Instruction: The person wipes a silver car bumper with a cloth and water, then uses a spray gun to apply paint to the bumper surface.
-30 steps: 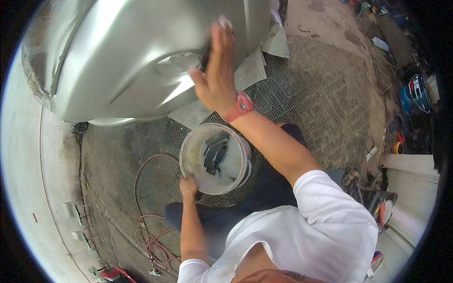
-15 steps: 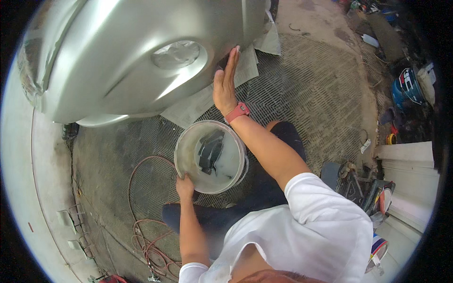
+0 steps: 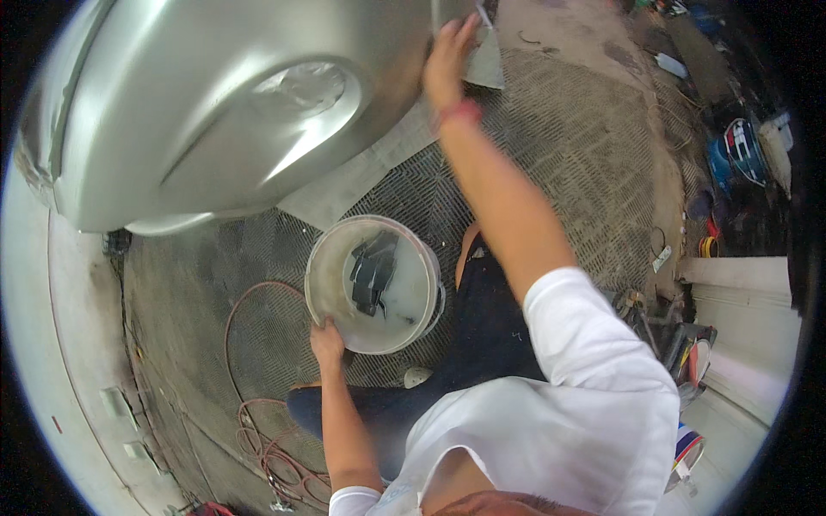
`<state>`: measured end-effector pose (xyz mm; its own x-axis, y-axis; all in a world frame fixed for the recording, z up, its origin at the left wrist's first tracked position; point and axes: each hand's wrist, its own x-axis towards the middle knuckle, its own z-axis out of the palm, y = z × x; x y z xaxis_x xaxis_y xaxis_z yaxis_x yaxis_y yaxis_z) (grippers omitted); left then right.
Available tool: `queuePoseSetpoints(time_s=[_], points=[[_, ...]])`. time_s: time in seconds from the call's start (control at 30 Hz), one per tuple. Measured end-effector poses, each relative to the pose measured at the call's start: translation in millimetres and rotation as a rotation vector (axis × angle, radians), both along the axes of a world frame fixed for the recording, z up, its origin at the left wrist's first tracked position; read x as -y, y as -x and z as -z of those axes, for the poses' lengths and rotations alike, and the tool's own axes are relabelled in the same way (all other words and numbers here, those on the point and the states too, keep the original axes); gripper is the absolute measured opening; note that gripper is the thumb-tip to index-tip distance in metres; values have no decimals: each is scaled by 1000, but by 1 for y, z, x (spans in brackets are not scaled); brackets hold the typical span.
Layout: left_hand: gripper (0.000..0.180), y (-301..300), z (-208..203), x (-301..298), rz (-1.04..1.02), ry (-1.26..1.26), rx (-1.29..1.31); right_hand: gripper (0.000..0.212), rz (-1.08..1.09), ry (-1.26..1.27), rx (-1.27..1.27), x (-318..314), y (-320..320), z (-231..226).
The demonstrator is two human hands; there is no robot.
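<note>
Two hands well apart, one up, one down

Head view, the only one: the silver car panel point(image 3: 146, 112) fills the upper left, and its long lower edge climbs from lower left to upper right, sloping away from the person. The right hand point(image 3: 451, 60) is at the upper right end of that edge, arm nearly straight and reaching forward, fingers stretched out and a little spread. It is clearly the nearer of the two to the panel and seems to lie against its side, though blur and the angle hide whether the palm touches or covers anything. A red wristband point(image 3: 461, 113) sits at that wrist.

The left hand point(image 3: 327, 346) is closed on the lower left rim of a pale bucket point(image 3: 322, 279), well apart from the panel. The bucket is below the panel's lower edge, in front of the person's dark-clad legs point(image 3: 482, 344), so it lies back and to the left of the right hand. Inside, dark pieces point(image 3: 374, 273) lie in cloudy liquid, long axis leaning toward the upper right.

Paper sheets point(image 3: 340, 189) show along the panel's lower edge, over the patterned floor point(image 3: 585, 163); a reddish hose point(image 3: 227, 331) loops left of the bucket.
</note>
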<state>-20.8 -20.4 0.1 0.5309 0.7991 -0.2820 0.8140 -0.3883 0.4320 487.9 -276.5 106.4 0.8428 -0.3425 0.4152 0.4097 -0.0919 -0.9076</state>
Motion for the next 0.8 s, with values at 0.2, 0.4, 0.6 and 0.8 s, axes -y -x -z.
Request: queuePoseSetpoints(time_s=[0.2,0.4,0.6,0.8], points=[[51,-4,-6,7,-43,15,1,87,-423,-677,-417,20,5,-29],[53,0,4,-1,-12,-46,-23,99,-316,-1149,-397,-90,118,-8],[54,-3,-9,7,6,18,11,102,-366,-1098,-564,-164,241,-57],[54,2,2,0,19,-3,24,100,-227,-150,304,-58,152,-89]])
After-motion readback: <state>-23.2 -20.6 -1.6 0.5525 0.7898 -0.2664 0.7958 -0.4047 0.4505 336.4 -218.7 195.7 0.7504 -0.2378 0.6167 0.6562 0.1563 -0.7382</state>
